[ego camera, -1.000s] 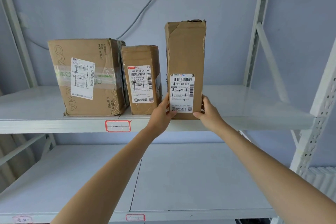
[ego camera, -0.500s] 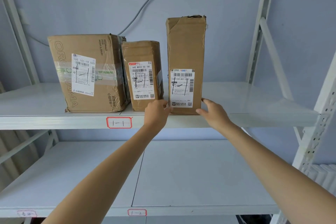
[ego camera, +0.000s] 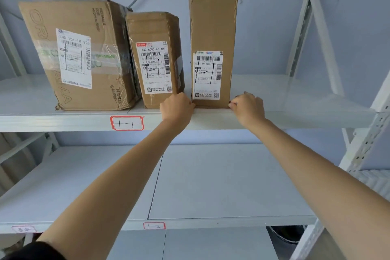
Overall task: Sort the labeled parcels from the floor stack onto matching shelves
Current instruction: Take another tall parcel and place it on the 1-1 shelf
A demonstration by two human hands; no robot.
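A tall, narrow brown cardboard parcel (ego camera: 213,27) stands upright on the white metal shelf (ego camera: 295,116) tagged 1-1, label facing out, likely so its handwritten mark shows. Both arms reach up. The left hand (ego camera: 177,106) and right hand (ego camera: 249,105) touch its bottom corners; their fingers curl loosely, apparently gripping nothing.

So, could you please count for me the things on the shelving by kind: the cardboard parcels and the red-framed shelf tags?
Cardboard parcels: 3, all on the upper shelf: wide parcel, middle parcel, tall parcel
Red-framed shelf tags: 2: tag 1-1, tag 1-2
Total: 5
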